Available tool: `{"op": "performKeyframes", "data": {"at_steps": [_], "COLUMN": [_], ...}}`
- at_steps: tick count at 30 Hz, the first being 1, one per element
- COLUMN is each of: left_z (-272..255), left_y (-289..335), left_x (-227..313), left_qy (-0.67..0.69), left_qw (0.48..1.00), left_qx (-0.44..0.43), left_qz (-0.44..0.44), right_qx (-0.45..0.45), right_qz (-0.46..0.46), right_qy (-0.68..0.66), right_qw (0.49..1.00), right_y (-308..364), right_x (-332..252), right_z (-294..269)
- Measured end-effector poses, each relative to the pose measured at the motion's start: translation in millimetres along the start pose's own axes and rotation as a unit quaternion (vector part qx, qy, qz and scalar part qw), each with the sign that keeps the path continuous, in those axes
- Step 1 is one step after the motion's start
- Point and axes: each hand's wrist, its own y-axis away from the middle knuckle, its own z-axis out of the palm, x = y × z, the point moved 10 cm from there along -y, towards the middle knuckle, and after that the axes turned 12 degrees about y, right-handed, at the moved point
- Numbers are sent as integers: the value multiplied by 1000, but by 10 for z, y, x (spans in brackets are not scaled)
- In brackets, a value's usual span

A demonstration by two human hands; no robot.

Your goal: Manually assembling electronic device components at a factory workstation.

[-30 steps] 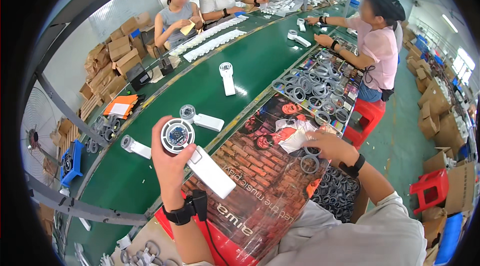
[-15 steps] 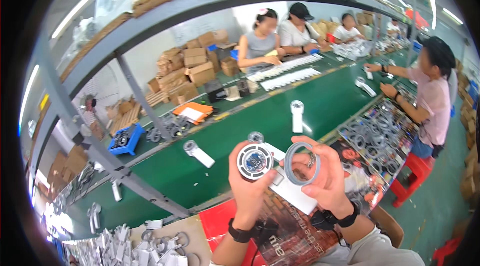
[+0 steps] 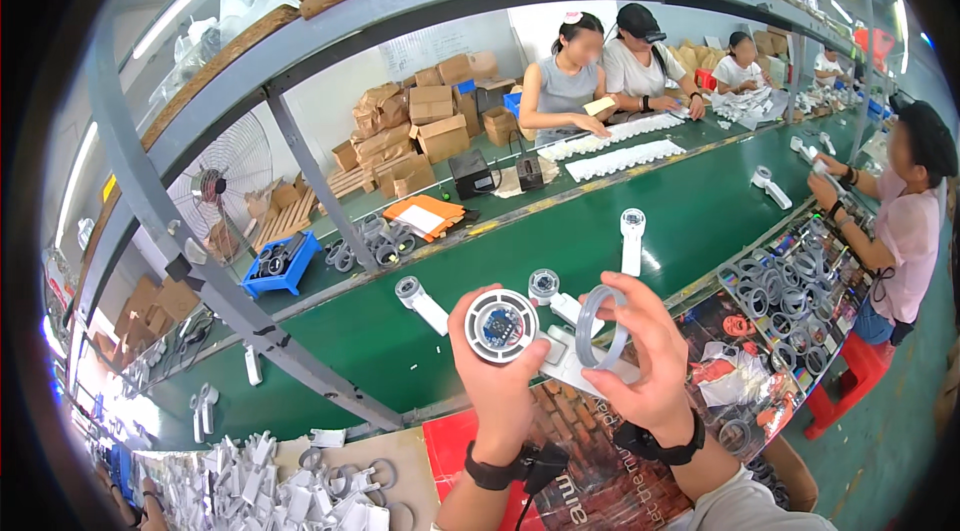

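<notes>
My left hand (image 3: 490,391) is closed around the round head of a white handheld device (image 3: 590,363), whose handle slants right toward my other hand. A blue circuit board (image 3: 498,327) shows inside the slotted white rim. My right hand (image 3: 650,356) grips a grey plastic ring (image 3: 584,336) between thumb and fingers, upright and apart from the round head. Just beyond my hands, another white round-headed piece (image 3: 544,285) lies on the green belt (image 3: 520,256), with similar ones to its left and right.
White parts (image 3: 240,486) are heaped at lower left, and grey rings (image 3: 790,296) at right. A slanted metal post (image 3: 235,301) rises on the left. A printed board (image 3: 610,461) lies under my forearms. Co-workers sit across the belt and at right, one near a red stool (image 3: 850,386).
The ring has turned more edge-on in my right hand, and the device's handle lies flatter. The view has shifted, so the surroundings appear farther right. The co-worker at right has brought both hands together.
</notes>
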Motion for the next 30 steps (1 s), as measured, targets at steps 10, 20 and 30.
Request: {"op": "performKeyframes", "data": {"at_steps": [10,20,30], "left_z": [18,180,136], "left_y": [-60,36,27], "left_x": [-180,-161,-119], "left_qy": [11,-35,-85], "left_qw": [993,995,994], "left_qx": [-76,-84,-61], "left_qz": [-84,-28,8], "right_qx": [24,-13,13], "right_qz": [6,-16,8], "right_qy": [-9,23,-21], "right_qw": [1000,1000,1000], "right_y": [-11,28,43], "right_x": [26,12,69], "right_z": [-86,-1,5]}}
